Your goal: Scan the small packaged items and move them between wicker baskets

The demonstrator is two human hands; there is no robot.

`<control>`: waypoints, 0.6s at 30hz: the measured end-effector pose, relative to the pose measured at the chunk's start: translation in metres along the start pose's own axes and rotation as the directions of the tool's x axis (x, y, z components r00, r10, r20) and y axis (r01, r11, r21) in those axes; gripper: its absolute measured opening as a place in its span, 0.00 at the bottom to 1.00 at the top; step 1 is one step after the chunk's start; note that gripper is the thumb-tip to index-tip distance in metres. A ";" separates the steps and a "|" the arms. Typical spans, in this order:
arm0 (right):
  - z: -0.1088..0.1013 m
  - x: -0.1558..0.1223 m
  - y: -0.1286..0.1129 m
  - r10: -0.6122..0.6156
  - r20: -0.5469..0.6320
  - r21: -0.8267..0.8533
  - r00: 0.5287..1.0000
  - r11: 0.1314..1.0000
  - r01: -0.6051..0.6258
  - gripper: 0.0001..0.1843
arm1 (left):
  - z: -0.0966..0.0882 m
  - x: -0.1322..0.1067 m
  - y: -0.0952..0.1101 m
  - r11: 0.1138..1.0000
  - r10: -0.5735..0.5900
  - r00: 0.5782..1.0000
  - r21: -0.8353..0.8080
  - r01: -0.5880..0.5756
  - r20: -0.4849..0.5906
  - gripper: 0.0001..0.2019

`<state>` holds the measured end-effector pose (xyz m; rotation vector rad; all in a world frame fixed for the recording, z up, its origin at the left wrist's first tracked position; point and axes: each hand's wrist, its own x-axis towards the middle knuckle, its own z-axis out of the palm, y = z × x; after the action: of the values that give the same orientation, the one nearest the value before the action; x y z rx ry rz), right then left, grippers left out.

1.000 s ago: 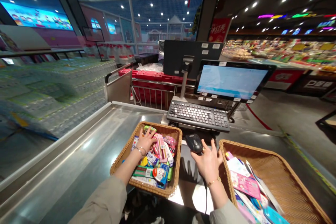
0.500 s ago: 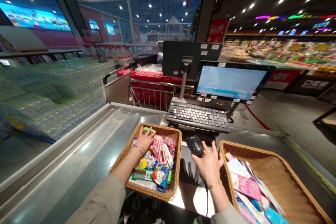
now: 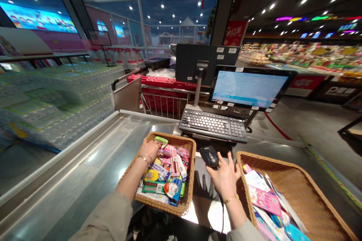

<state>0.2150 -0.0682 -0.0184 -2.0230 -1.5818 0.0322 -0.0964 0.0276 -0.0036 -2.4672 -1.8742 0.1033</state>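
My left hand (image 3: 150, 147) is inside the left wicker basket (image 3: 189, 180), closed around a small green packet (image 3: 161, 140) lifted a little above the heap of colourful small packets (image 3: 166, 175). My right hand (image 3: 224, 175) rests on the black counter between the baskets, fingers spread, its fingertips touching the black handheld scanner (image 3: 209, 156) with its cable running down toward me. A second wicker basket (image 3: 304, 192) at the right holds flat pink and blue packets (image 3: 264, 199).
A black keyboard (image 3: 213, 124) and a lit tilted screen (image 3: 249, 87) stand just beyond the scanner, with a second monitor's back (image 3: 206, 58) behind. A steel checkout chute (image 3: 85, 165) runs along the left. Red carts (image 3: 166, 92) and a metal railing lie behind.
My left hand has drawn back and closed its fingers, lifting the green packet off the heap. My right hand stays by the scanner.
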 end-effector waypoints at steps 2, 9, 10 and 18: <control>0.000 0.000 0.001 -0.002 -0.002 0.000 1.000 1.000 0.002 0.16 | 0.003 -0.002 0.000 1.000 -0.003 1.000 -0.002 0.003 -0.001 0.08; -0.001 -0.003 0.003 0.000 -0.004 0.002 1.000 1.000 0.000 0.15 | 0.023 -0.009 0.014 1.000 0.013 1.000 -0.010 -0.014 -0.020 0.15; -0.002 -0.003 0.002 0.001 -0.005 0.002 1.000 1.000 -0.001 0.14 | 0.027 -0.009 0.016 1.000 0.015 1.000 -0.011 -0.015 -0.020 0.15; -0.005 -0.006 0.004 0.008 -0.003 0.001 1.000 1.000 -0.008 0.15 | 0.041 -0.016 0.024 0.998 0.016 1.000 -0.060 -0.015 0.016 0.12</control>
<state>0.2185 -0.0762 -0.0173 -2.0276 -1.5714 0.0337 -0.0809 0.0056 -0.0454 -2.5275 -1.8919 0.0688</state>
